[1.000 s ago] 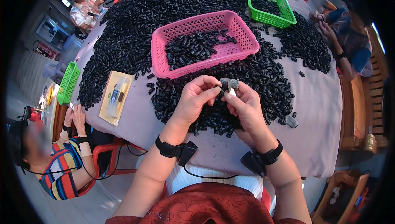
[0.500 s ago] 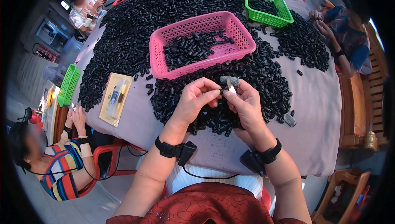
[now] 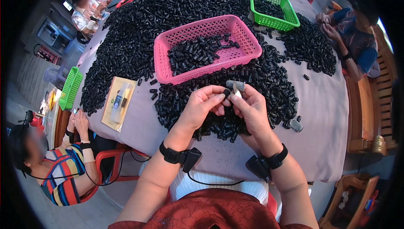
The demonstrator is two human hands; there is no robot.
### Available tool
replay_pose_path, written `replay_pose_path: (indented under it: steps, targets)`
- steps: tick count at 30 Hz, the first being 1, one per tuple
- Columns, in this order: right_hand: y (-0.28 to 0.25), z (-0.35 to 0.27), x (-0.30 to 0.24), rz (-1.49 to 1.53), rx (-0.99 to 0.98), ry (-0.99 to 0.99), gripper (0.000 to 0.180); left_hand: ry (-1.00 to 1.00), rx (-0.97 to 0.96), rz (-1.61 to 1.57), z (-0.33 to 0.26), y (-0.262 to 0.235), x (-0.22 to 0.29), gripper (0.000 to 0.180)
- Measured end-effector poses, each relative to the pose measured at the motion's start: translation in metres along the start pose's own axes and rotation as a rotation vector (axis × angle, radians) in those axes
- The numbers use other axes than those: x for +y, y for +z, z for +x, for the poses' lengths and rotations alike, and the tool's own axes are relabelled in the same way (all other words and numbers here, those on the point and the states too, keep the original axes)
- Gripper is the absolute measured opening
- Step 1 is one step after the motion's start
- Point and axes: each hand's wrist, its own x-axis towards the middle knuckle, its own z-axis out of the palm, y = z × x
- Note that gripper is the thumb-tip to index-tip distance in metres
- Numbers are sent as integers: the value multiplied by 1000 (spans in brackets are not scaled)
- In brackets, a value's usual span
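My left hand [image 3: 204,107] pinches a small black cylindrical piece [image 3: 227,92] between thumb and fingertips. Close beside it, my right hand [image 3: 252,109] grips a small knife [image 3: 235,90], its pale blade lying near the piece. A grey, rough-textured stub [image 3: 235,83] shows at the right fingertips; I cannot tell whether it is the knife's handle. Both hands are over the near part of a large heap of black pieces [image 3: 185,102]. Beyond them, a pink perforated basket [image 3: 166,77] holds more of the same pieces.
A green basket [image 3: 275,23] with black pieces stands at the far right. On the lilac cloth [image 3: 320,145] lie a yellow packet [image 3: 118,102] at left and a grey stub [image 3: 296,125] at right. Another green basket [image 3: 70,88] is at the left edge. Co-workers sit around the table.
The black piece now shows more plainly between my left fingertips, and that hand is slightly lower in view. My right hand keeps its grip on the knife, its blade turned a little.
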Motion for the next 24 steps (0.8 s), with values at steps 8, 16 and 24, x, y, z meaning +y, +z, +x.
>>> replay_pose_path:
  steps: [8,16,24]
  targets:
    - [2,-2,2,-287,-83,-157,24,-27,-4,-50,2,-2,-9,16]
    - [-1,-1,2,-500,-98,-294,22,-53,-51,-51,4,-7,-8,16]
    - [0,0,3,-460,-114,-291,27,-65,18,-448,4,-14,-3,12]
